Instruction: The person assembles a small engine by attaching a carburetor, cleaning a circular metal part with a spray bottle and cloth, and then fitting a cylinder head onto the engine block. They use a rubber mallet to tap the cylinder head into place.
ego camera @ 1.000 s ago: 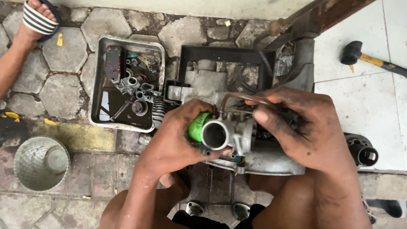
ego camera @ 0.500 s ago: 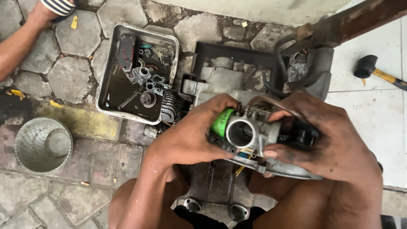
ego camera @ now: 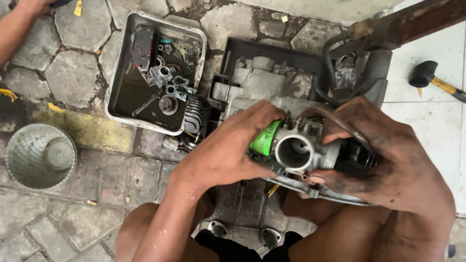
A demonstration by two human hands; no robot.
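A grey metal carburetor (ego camera: pixel 300 151) with a round open bore faces up at me, held over a greasy engine block (ego camera: pixel 272 90). My left hand (ego camera: pixel 228 150) wraps its left side, fingers over a green-handled tool (ego camera: pixel 265 139) pressed against the body. My right hand (ego camera: pixel 388 155), smeared with black grease, grips the carburetor's right side. A thin brown hose (ego camera: pixel 335 119) arches from the carburetor over my right fingers.
A metal tray (ego camera: pixel 121 114) of dark oil with several small engine parts sits at upper left. A round mesh basket (ego camera: pixel 40 155) stands at left on the paving. A hammer (ego camera: pixel 434 80) lies on white tiles at right. Another person's arm (ego camera: pixel 19 24) reaches in at top left.
The view has shifted so the tray and engine sit higher and nearer. Both hands keep hold of the carburetor, turned slightly, bore still facing up.
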